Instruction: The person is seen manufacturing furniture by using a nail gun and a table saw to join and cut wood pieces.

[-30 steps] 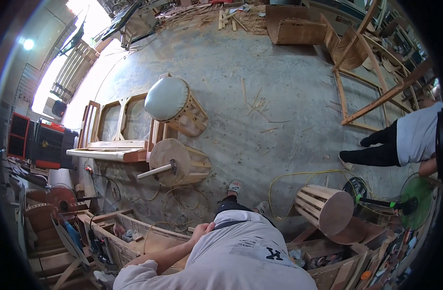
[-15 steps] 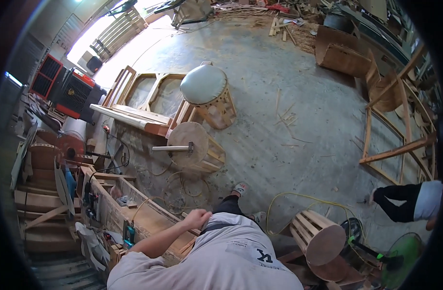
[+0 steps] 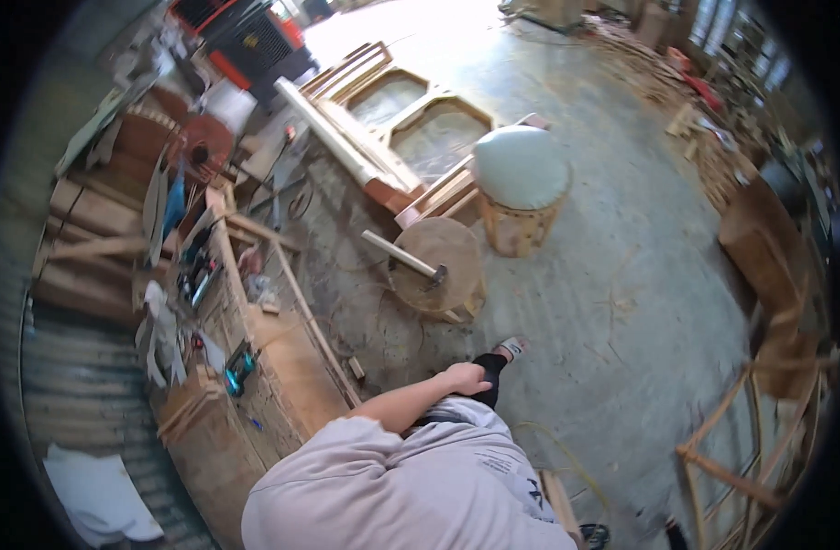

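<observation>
My left hand [image 3: 466,377] hangs by my hip with the fingers curled and nothing visible in it. My bare forearm runs back to my grey shirt [image 3: 411,490]. The hand is beside the edge of a long wooden workbench [image 3: 291,367] and above my foot [image 3: 510,347]. Ahead on the concrete floor stands a round wooden stool [image 3: 443,266] with a long-handled mallet [image 3: 403,256] lying across its top. Behind it is a second stool with a white cushion [image 3: 521,170]. My right hand is out of view.
A teal power tool [image 3: 239,365] and other tools lie on the bench. Wooden window frames [image 3: 411,124] lean behind the stools, with a red and black machine [image 3: 255,41] beyond. Bent wooden chair frames [image 3: 759,431] stand at the right. A yellow hose [image 3: 566,454] curls by my side.
The view has swung left, bringing the bench and stools closer to centre. A person crouched at the right has dropped out of view. My left hand stays by my hip.
</observation>
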Available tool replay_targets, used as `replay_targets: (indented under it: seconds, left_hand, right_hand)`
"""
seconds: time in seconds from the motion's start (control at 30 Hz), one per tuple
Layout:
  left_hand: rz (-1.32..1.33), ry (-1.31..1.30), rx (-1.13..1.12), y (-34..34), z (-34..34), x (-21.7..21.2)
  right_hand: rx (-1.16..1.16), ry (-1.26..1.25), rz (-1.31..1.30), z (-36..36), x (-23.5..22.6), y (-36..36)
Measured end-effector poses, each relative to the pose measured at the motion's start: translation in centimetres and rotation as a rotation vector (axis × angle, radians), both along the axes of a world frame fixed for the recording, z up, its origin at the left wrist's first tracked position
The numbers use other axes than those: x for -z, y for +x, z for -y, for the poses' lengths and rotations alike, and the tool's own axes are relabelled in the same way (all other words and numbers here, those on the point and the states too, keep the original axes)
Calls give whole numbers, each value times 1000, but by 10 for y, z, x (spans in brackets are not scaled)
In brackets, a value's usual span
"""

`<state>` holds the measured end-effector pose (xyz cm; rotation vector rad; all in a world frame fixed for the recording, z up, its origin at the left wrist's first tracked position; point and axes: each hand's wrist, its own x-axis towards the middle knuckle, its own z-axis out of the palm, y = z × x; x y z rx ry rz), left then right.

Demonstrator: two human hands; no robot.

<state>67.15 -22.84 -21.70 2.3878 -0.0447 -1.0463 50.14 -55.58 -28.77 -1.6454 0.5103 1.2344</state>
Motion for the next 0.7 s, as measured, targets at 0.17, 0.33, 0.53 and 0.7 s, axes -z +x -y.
replay_targets:
  seconds: [0.17,0.33,0.53,0.7]
  left_hand:
    - [-124,70,177,57,6,-10]
    - [-152,-37,-158,86,-19,5]
    - [-117,-20,-137,134,-35,45]
    - [48,3,180,168,-35,76]
  right_hand:
    - [-301,83,-67,12,16,89]
    - [-455,159,-120,26,30,147]
    - [-85,158,-75,35,17,83]
    - [18,-45,240,-11,-28,0]
